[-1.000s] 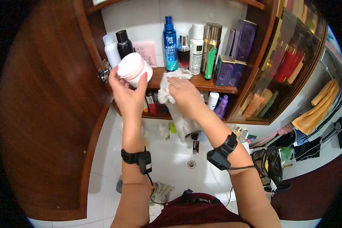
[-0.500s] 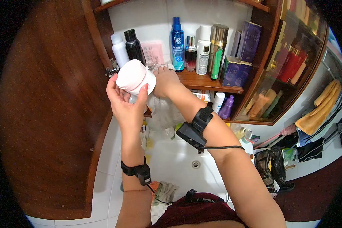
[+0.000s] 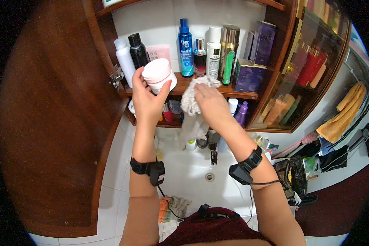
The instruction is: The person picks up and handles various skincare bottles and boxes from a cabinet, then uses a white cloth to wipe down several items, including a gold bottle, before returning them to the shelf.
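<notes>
My left hand (image 3: 149,98) is closed around a white and pale pink lidded jar (image 3: 158,73), held up in front of the cabinet shelf. A light grey cloth (image 3: 189,102) lies under my right hand (image 3: 211,102), which presses it on the front of the wooden shelf (image 3: 180,87); its lower end hangs over the edge toward the sink. Behind the cloth stand a blue spray bottle (image 3: 185,49), a dark red bottle with a silver cap (image 3: 199,59) and a white bottle (image 3: 213,53). The fingertips of my right hand rest on the cloth.
A white and a black can (image 3: 138,51) stand at the shelf's left, purple boxes (image 3: 248,76) at its right. An open wooden door (image 3: 49,123) fills the left side. Below is a white sink (image 3: 184,180). A glass-fronted cabinet door (image 3: 289,94) stands at right.
My right hand has moved right along the shelf with the cloth, from behind the jar to in front of the bottles. The jar has shifted slightly right in view with my left hand.
</notes>
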